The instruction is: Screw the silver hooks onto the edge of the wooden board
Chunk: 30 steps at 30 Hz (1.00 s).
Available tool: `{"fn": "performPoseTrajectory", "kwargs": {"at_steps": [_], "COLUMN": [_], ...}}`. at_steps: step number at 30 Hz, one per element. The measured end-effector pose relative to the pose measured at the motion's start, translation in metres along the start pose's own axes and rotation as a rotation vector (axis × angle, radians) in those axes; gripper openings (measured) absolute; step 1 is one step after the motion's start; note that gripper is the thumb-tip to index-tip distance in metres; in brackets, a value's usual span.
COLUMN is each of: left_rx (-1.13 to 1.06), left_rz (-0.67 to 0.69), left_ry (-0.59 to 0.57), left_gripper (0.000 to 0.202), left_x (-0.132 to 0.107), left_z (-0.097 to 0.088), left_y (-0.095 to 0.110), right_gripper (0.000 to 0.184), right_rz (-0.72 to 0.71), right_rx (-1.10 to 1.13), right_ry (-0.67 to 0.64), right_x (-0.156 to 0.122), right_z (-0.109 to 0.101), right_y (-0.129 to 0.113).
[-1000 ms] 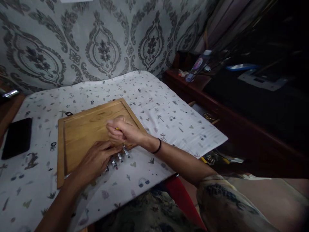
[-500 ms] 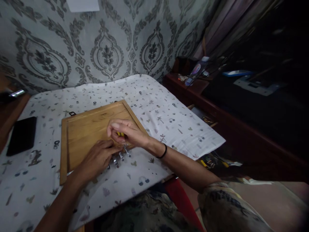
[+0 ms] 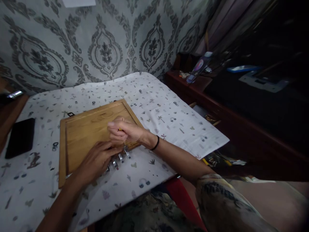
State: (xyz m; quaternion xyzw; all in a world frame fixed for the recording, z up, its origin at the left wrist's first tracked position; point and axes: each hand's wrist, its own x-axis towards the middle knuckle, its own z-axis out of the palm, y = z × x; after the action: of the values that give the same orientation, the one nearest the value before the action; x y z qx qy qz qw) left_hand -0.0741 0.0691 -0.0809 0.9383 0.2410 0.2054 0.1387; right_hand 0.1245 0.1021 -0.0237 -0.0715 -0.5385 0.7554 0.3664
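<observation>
Two hands: one left hand, one right hand. One wooden tray. Silver metal pieces at the tray's near edge: four visible, any under the left hand can't be counted. One small yellow item in the right hand, mostly hidden. One black wristband. One black phone. One printed cloth. One bottle, far right. One blue flat object. One silver object, left edge. One white sheet, top edge.
</observation>
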Motion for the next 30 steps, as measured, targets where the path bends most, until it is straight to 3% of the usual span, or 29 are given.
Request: {"fn": "performPoseTrajectory", "kwargs": {"at_steps": [4, 9, 11, 14, 20, 30], "left_rx": [0.011, 0.024, 0.022, 0.038, 0.063, 0.066], "left_rz": [0.004, -0.033, -0.02, -0.024, -0.028, -0.027], "left_ry": [0.023, 0.013, 0.033, 0.027, -0.033, -0.01], "left_gripper": [0.042, 0.046, 0.048, 0.047, 0.049, 0.047], "left_x": [0.0, -0.001, -0.001, 0.0, 0.003, -0.001], "left_z": [-0.001, 0.0, 0.001, 0.001, -0.002, 0.001], "left_y": [0.002, 0.001, 0.0, 0.0, 0.002, -0.006], "right_gripper": [0.065, 0.069, 0.07, 0.072, 0.07, 0.063], "right_rz": [-0.106, -0.328, -0.385, -0.393, -0.264, -0.099], "right_rx": [-0.071, -0.24, -0.27, -0.275, -0.249, -0.364], "right_ry": [0.23, 0.646, 0.735, 0.718, 0.497, 0.45], "right_x": [-0.004, -0.009, -0.01, -0.009, -0.01, -0.011], "right_z": [0.016, 0.043, 0.048, 0.046, 0.023, 0.025], "right_y": [0.006, 0.022, 0.026, 0.026, 0.018, 0.009]}}
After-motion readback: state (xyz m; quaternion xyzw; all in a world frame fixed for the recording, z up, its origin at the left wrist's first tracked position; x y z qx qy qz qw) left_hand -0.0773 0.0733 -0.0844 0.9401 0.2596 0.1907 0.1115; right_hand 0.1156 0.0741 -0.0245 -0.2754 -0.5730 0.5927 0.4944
